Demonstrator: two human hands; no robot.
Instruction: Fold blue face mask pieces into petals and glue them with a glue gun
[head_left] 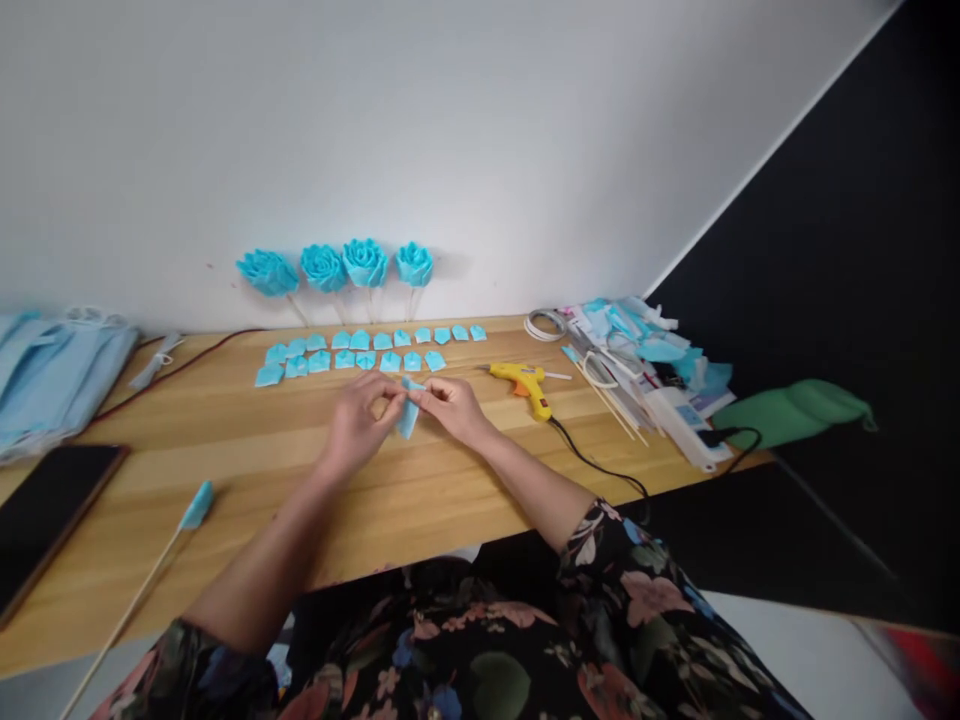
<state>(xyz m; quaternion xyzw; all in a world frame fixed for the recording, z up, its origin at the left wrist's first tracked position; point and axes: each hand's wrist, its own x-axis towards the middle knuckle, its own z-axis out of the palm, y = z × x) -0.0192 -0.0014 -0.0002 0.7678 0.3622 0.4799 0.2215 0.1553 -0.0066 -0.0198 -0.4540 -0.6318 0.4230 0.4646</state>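
Note:
Between my two hands is a small light-blue piece of fabric point(409, 418), pinched from both sides above the wooden table point(442, 490). My left hand point(361, 420) is closed, thumb and fingers gripping the piece's left edge. My right hand point(452, 408) pinches its upper right edge. Just behind them, several folded blue petals point(365, 360) lie in rows. To the right of my right hand rests a yellow hot glue gun point(525, 385). A stick with a rolled blue bud point(198, 506) lies on the left, apart from my left arm.
Several blue flowers on sticks point(366, 264) lean against the wall. At left are a stack of face masks point(52, 375) and a phone point(56, 520). Fabric scraps point(652, 335), a tape roll point(546, 325), a power strip point(682, 425) and a green pouch point(795, 412) crowd the right end.

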